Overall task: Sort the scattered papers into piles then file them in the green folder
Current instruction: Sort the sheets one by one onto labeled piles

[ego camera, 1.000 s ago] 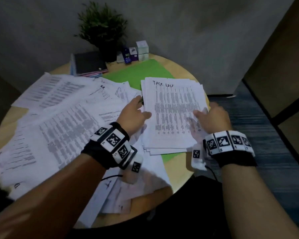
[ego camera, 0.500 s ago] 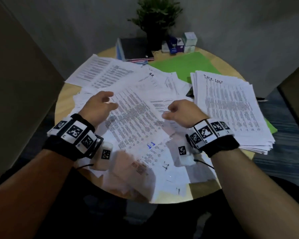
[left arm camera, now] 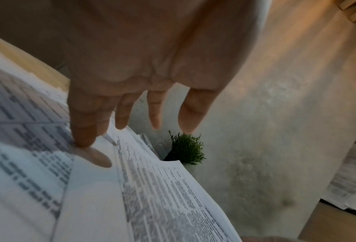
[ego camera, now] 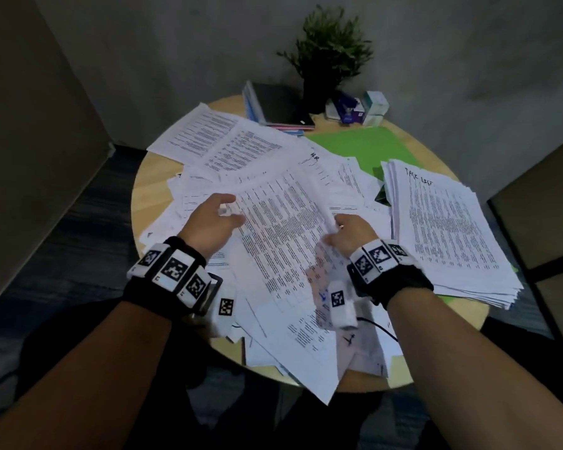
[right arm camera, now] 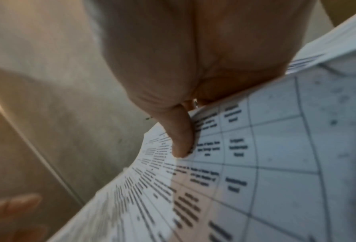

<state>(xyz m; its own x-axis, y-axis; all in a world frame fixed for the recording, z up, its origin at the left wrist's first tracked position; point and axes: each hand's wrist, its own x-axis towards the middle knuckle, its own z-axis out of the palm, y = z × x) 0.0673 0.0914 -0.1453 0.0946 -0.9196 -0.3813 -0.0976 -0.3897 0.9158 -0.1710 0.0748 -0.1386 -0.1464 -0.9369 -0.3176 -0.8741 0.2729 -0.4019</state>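
A printed sheet (ego camera: 283,248) with dense rows of text is raised off the heap of scattered papers (ego camera: 215,141). My right hand (ego camera: 333,227) pinches its right edge, thumb on the printed side (right arm camera: 183,147). My left hand (ego camera: 231,209) is at the sheet's left edge; in the left wrist view one fingertip (left arm camera: 85,142) lies on the sheet (left arm camera: 152,196) with another showing through from behind, the other fingers straight. A neat stack headed "TASK LIST" (ego camera: 446,228) lies to the right, partly on the green folder (ego camera: 364,147).
At the back of the round wooden table (ego camera: 140,196) stand a potted plant (ego camera: 329,60), a pile of dark notebooks (ego camera: 280,105) and small boxes (ego camera: 368,108). Loose sheets overhang the near edge. A dark panel stands to the right.
Both hands left the "TASK LIST" stack and moved left to the scattered heap. The right hand took hold of a printed sheet and raised it; the left hand came to its other edge.
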